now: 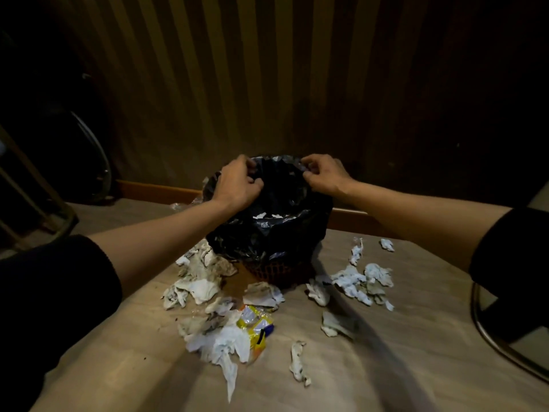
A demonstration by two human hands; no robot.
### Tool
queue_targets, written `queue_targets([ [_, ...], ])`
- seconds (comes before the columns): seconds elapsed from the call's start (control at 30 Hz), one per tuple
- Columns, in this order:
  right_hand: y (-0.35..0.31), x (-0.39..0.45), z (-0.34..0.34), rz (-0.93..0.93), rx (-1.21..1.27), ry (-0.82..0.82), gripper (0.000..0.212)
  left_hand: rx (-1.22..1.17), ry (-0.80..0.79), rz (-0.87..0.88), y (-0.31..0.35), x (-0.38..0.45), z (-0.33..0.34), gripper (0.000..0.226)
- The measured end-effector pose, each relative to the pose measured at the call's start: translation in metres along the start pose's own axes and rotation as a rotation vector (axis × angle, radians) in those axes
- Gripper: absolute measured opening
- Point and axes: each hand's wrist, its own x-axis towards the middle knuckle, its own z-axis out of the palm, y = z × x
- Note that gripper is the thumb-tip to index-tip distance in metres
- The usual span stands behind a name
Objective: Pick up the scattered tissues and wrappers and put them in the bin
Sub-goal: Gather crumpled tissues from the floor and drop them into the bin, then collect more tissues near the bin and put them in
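Note:
A dark woven bin [274, 270] stands on the floor by the wall, lined with a black plastic bag [267, 230]. My left hand [239, 181] pinches the bag's rim on the left side. My right hand [325, 172] pinches the rim on the far right side. Crumpled white tissues [197, 288] lie in a heap to the bin's left and front. More tissues [361, 282] lie to its right. A yellow wrapper [257, 327] rests among the tissues in front. A single twisted tissue [298, 362] lies nearer to me.
A striped wall rises right behind the bin, with a wooden skirting board [154, 190] at its foot. A curved metal chair base [502, 340] stands at the right edge. A dark frame [38, 209] and a wheel-like shape [95, 156] are at the left.

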Motion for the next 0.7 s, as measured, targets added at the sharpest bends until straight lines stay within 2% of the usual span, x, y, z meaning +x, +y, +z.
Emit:
queue_targets([
  [0.23, 0.081, -0.017, -0.043, 0.140, -0.046, 0.264, 0.027, 0.084, -0.152, 0.513, 0.070, -0.034, 0.059, 0.020],
  [0.33, 0.134, -0.030, -0.052, 0.300, -0.082, 0.266, 0.020, 0.092, -0.250, 0.612, 0.092, -0.049, 0.098, 0.017],
  [0.4, 0.169, -0.040, -0.055, 0.395, -0.126, 0.200, 0.019, 0.091, -0.328, 0.610, 0.097, -0.055, 0.128, 0.017],
  [0.53, 0.223, -0.049, -0.056, 0.515, -0.207, 0.043, 0.021, 0.115, -0.523, 0.465, 0.088, -0.059, 0.189, 0.026],
  [0.7, 0.283, -0.051, -0.036, 0.580, -0.283, -0.090, 0.029, 0.349, -0.797, 0.313, 0.046, -0.061, 0.253, 0.043],
])
